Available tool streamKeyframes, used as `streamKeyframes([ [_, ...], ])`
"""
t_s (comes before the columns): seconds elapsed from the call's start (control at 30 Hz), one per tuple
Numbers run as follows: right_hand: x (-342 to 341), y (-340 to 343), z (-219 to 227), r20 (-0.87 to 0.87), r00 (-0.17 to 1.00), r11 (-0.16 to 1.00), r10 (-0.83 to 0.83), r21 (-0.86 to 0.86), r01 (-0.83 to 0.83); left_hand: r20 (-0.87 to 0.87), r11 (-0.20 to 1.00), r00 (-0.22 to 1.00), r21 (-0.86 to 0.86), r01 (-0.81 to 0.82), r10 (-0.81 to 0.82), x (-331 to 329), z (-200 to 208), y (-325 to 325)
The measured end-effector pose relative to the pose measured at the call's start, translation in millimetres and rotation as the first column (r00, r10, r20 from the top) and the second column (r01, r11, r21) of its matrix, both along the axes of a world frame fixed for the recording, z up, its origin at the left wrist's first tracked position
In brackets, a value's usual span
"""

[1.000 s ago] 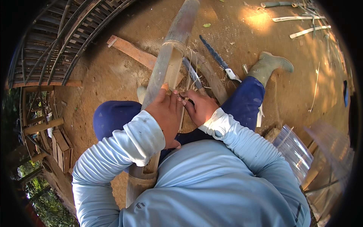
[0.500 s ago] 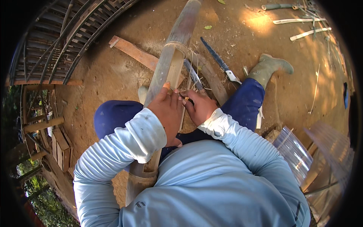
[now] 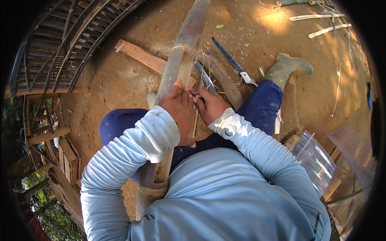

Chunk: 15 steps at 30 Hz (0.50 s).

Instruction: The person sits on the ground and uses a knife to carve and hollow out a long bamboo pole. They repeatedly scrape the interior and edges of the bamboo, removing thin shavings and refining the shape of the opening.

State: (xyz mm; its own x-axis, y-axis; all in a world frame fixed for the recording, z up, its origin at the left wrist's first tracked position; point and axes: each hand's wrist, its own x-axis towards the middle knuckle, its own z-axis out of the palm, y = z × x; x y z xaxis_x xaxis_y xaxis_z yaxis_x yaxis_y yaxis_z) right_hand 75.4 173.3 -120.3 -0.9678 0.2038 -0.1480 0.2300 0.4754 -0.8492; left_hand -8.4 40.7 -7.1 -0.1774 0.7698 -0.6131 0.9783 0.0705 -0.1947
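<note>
A thick bamboo pole [image 3: 172,76] slants between my legs, a long slot cut along its side. Over this slot lies my left hand [image 3: 179,114], its fingers curled on the pole near the slot's edge and its thumb toward my body. My right hand [image 3: 211,105] is closed in a pinch right beside the left fingertips, at the slot's right edge. Something small and dark shows at its fingers, too hidden to name. Thin pale strips [image 3: 196,122] hang below the hands.
A pruning saw [image 3: 231,58] lies on the dirt beyond my right hand, near a log [image 3: 226,82] and a dark blade-like tool [image 3: 205,78]. A reddish plank [image 3: 140,55] is beyond the pole. Clear corrugated sheets [image 3: 313,160] stand at right, a bamboo slat rack [image 3: 52,44] at upper left.
Both hands have shifted only slightly along the slot, staying close together. The right fingers have turned a little, so less of the small dark thing shows. The pole has barely moved.
</note>
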Motion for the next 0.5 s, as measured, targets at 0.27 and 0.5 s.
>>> streamKeyframes([
  [0.27,-3.0,0.0,-12.1,-0.056,0.997,0.998,-0.048,-0.04,0.046,0.006,0.999,1.0,0.049,0.006,-0.006,-3.9,-6.6,0.9],
  [0.5,9.2,-3.1,-11.6,-0.061,0.998,1.0,0.008,-0.004,-0.008,0.04,1.0,0.999,0.023,0.004,-0.005,2.7,4.8,-3.6],
])
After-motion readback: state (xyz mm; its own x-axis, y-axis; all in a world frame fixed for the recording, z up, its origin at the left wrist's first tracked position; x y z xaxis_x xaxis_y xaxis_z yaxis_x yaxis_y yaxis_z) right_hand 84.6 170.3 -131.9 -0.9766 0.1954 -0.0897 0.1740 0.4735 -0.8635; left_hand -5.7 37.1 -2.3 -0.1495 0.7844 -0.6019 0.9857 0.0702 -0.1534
